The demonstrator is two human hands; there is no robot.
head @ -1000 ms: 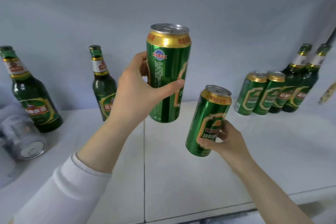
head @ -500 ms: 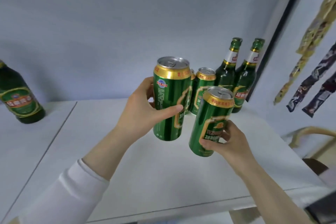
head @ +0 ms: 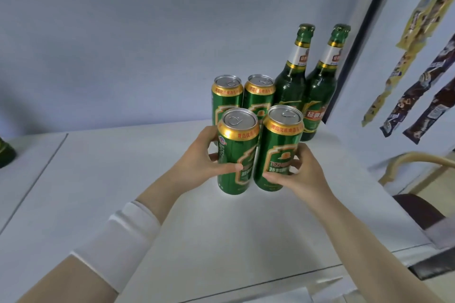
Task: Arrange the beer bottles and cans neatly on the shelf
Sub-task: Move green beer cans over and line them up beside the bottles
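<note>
My left hand (head: 200, 162) grips a green beer can with a gold rim (head: 235, 145), and my right hand (head: 299, 174) grips a second one (head: 278, 145). Both cans stand side by side, touching, on the white shelf (head: 123, 179). Directly behind them stand two more green cans (head: 226, 96) (head: 259, 94) against the back wall. Two green beer bottles (head: 293, 81) (head: 322, 81) stand upright to the right of those cans, in the shelf's back right corner.
Another green bottle (head: 6, 155) shows partly at the far left edge of the shelf. Snack packets (head: 418, 81) hang on the wall to the right. A chair (head: 418, 179) stands below them, beyond the shelf's right end.
Both hands have carried their cans to the right and lowered them onto the shelf in front of the two standing cans. The view has swung right, so the left bottles have left the frame.
</note>
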